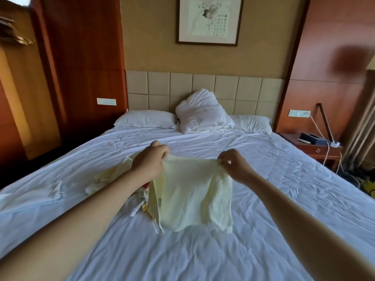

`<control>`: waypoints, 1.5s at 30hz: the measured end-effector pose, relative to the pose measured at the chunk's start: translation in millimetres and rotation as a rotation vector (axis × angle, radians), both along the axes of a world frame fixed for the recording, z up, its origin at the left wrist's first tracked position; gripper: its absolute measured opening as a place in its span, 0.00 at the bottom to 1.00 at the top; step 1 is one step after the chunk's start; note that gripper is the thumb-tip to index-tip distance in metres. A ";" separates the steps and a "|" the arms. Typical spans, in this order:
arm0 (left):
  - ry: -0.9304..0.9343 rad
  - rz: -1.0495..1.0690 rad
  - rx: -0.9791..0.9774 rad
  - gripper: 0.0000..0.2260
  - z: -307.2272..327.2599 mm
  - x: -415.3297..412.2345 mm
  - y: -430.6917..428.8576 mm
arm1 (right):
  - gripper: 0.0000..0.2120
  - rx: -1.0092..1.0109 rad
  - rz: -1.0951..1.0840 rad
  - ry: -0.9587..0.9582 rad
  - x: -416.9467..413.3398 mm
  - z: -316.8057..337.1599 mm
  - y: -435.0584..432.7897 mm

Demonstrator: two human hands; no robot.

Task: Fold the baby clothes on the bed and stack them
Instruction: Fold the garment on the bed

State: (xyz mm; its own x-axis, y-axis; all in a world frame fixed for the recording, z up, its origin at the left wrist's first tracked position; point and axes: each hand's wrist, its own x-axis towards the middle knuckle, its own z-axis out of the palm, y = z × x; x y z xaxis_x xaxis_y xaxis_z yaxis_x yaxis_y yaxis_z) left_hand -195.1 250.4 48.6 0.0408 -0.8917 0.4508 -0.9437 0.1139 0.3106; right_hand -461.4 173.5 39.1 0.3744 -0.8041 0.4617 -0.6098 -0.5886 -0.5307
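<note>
1. The left hand [149, 162] holds 1 upper corner of a pale yellow baby garment [190, 197]. Its fingers are curled around the edge of the cloth.
2. The right hand [235, 167] pinches the other upper corner between the thumb and the bent fingertips.
3. The garment is stretched between the 2 hands and hangs down in front of the person, above the middle of the bed [203, 254]. Its lower edge is very close to the white sheet (I cannot tell if it touches).
4. A loose pile of other baby clothes [105, 179] lies on the sheet just to the left of the garment, partly hidden behind it and behind the left forearm. The pieces are white and pale yellow, and 1 has a red and yellow print.
5. A small white garment [54, 189] lies flat further to the left, apart from the pile.
6. At the head of the bed, 2 flat pillows [146, 118] lie at the sides, and a crumpled white pillow [203, 116] leans on the tiled headboard [203, 86] between them.
7. A framed picture [208, 19] hangs on the wall above, and a wooden nightstand [318, 150] stands at the right of the bed.
</note>
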 end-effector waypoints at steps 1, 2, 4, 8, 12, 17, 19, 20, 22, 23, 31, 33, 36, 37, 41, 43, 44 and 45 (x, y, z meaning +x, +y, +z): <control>-0.036 0.014 -0.039 0.14 -0.8 1.7 2.9 | 0.17 -0.045 -0.016 0.011 3.6 -2.9 -1.7; -0.070 0.018 -0.060 0.14 -3.9 4.2 6.4 | 0.21 -0.042 -0.036 0.014 7.2 -6.9 -1.4; -0.110 0.020 -0.051 0.13 -15.7 9.6 15.4 | 0.21 0.014 -0.048 0.044 14.8 -19.9 5.1; -0.064 0.012 0.096 0.13 -65.1 19.4 44.0 | 0.13 0.108 0.075 0.180 27.1 -67.0 34.0; -0.070 0.004 0.234 0.10 -134.5 28.5 79.2 | 0.12 0.277 0.102 0.192 32.4 -131.9 67.3; 0.036 -0.023 0.355 0.13 -202.9 26.4 119.9 | 0.12 0.362 0.183 0.288 35.6 -184.5 106.9; 0.073 -0.023 0.392 0.11 -227.1 24.5 133.7 | 0.12 0.367 0.221 0.361 35.4 -199.7 121.3; 0.088 -0.034 0.406 0.11 -237.1 22.3 139.9 | 0.12 0.374 0.232 0.398 35.0 -206.6 128.0; 0.121 -0.055 0.433 0.14 -251.6 16.0 150.1 | 0.13 0.391 0.264 0.437 33.8 -220.9 139.5; 0.143 -0.056 0.450 0.15 -256.2 12.4 154.7 | 0.13 0.400 0.283 0.451 33.1 -228.5 144.3; 0.234 0.027 0.400 0.12 -275.6 7.5 167.9 | 0.13 0.285 0.220 0.431 27.5 -251.2 150.8; 0.217 0.052 0.387 0.10 -276.6 6.8 170.2 | 0.12 0.261 0.212 0.460 26.8 -253.6 147.7; 0.204 0.050 0.384 0.07 -282.4 6.6 173.9 | 0.10 0.267 0.232 0.493 26.0 -259.1 146.4; 0.204 0.045 0.386 0.07 -284.2 6.8 175.3 | 0.09 0.270 0.240 0.498 25.9 -260.8 146.5; 0.206 0.015 0.364 0.04 -288.7 9.9 178.6 | 0.09 0.269 0.278 0.525 26.5 -262.7 145.8; 0.214 -0.005 0.352 0.06 -289.7 11.6 180.1 | 0.07 0.262 0.291 0.548 26.5 -261.5 145.3; 0.220 -0.012 0.349 0.07 -290.2 12.7 180.6 | 0.06 0.252 0.298 0.562 26.4 -261.1 144.9; 0.228 -0.018 0.346 0.09 -290.5 14.0 181.1 | 0.05 0.238 0.306 0.574 26.2 -260.3 144.7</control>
